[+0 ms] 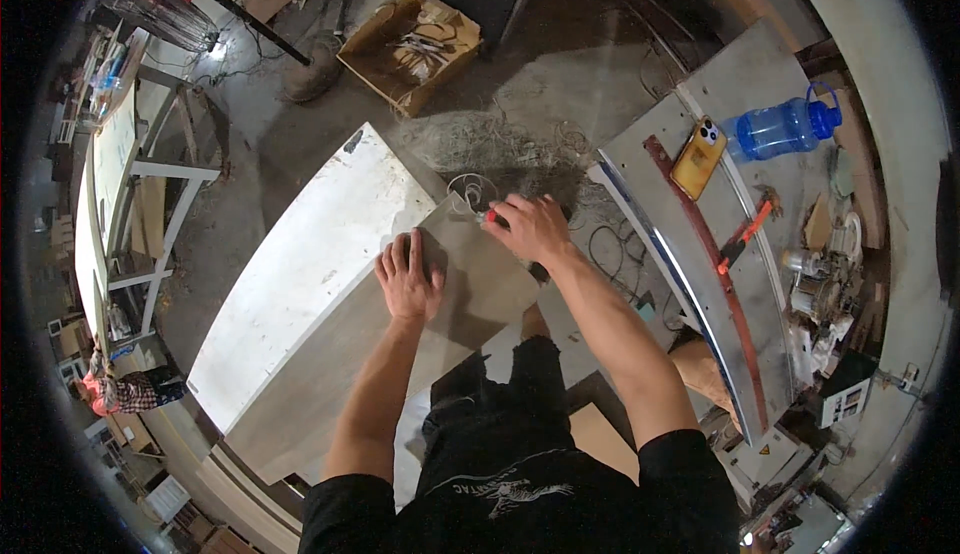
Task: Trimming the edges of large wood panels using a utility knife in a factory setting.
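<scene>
Trainee: Describe the workpiece and its location.

Instructor: The workpiece is one flat panel (465, 259), smooth, plain and grey-beige, with a straight edge along the white table (310, 264). It lies in front of the person, beneath both forearms. A shadow darkens the area between the arms. Whether the panel overlaps the table or only abuts it cannot be determined.

Trainee: State the condition of each hand.

Instructor: The left hand (410, 279) is laid palm down on the panel, fingers extended and slightly spread. The right hand (530, 229) is closed around one red-handled tool (491, 216) at the panel's far corner. The working end of the tool is too small to identify. A pale, thin curled strip (470, 189) loops just beside that corner.

Trainee: Give the count of the surrounding items.

Instructor: On the grey metal table (775, 334) to the right: one phone in a yellow case (698, 164), one blue translucent bottle (778, 131) lying on its side, one orange-and-black hand tool (750, 234) and one long reddish bar (700, 224). The phone lies partly over the bar. On the floor beyond the white table: one open cardboard box (385, 89) containing scraps, number not countable.
</scene>
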Motion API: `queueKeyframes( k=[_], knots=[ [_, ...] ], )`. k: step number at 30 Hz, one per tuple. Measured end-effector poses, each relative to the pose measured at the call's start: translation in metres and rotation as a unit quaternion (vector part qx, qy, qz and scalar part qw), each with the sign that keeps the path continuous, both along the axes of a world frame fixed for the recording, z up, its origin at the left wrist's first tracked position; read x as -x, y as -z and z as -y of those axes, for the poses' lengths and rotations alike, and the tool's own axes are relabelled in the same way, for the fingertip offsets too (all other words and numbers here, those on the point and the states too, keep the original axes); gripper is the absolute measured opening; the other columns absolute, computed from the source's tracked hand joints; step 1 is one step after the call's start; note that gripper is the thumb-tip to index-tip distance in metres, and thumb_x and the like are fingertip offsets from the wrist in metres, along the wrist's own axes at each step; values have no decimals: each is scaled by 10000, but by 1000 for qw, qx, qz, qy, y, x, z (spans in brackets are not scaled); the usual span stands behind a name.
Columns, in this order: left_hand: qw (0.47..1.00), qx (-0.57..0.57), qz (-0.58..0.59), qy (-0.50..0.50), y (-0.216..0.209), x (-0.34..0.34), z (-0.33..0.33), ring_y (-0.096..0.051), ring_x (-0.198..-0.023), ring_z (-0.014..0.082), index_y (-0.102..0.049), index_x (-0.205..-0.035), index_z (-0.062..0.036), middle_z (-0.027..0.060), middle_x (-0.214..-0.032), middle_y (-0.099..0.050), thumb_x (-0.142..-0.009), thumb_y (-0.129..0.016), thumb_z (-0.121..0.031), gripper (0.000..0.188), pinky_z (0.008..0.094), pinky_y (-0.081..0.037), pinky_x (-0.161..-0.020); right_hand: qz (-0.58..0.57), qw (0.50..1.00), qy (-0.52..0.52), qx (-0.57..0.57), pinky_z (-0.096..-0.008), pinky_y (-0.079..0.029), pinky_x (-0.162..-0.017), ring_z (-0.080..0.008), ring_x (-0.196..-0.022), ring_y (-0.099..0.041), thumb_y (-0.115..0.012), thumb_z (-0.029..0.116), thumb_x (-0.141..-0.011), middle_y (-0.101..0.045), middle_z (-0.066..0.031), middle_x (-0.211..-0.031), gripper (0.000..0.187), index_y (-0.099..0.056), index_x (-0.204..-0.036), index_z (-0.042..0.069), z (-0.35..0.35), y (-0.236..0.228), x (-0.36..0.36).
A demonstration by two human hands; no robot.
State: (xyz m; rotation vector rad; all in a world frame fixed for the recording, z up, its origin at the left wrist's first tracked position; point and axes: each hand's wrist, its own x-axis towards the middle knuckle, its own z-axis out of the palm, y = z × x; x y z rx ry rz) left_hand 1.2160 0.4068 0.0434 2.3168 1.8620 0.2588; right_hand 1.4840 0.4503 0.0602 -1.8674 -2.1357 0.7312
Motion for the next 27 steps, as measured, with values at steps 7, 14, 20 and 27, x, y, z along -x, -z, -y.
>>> queueKeyframes(
  k=[7,14,20,27],
  knots=[
    [999,-30,-6,11,-2,-11,2,-432,-1343,373,-451,-1526,-111,154,-1427,-499,-815,-648,-294,760,545,-287,-1168,-49,995,89,-15,-504,-575,-807,-358,-961,-712,-577,538,-979,-711,-102,-1114,422,-725,-1116,167,-82,3,28],
    [1000,-15,20,-9,-5,-14,12,-433,-1355,358,-490,-1492,-125,130,-1405,-518,-779,-683,-246,748,541,-289,-1185,-194,966,162,53,-473,-563,-899,-368,-1036,-699,-594,522,-976,-731,-137,-1153,433,-735,-1190,172,-61,-6,5],
    [998,-8,42,-46,0,-19,8,-423,-1373,347,-485,-1498,-154,139,-1409,-506,-815,-674,-238,714,580,-229,-1221,-34,941,164,295,-509,-518,-951,-460,-1144,-635,-471,520,-1033,-685,-269,-1199,563,-696,-1217,36,193,177,-122],
    [982,55,19,-178,6,-61,-4,-249,-1534,331,-437,-1531,-146,146,-1611,-357,-951,-581,-344,629,637,-55,-1242,-103,891,257,359,-466,-556,-830,-363,-955,-714,-534,540,-1004,-722,-229,-1045,583,-700,-1158,3,389,158,-168]
  ],
)
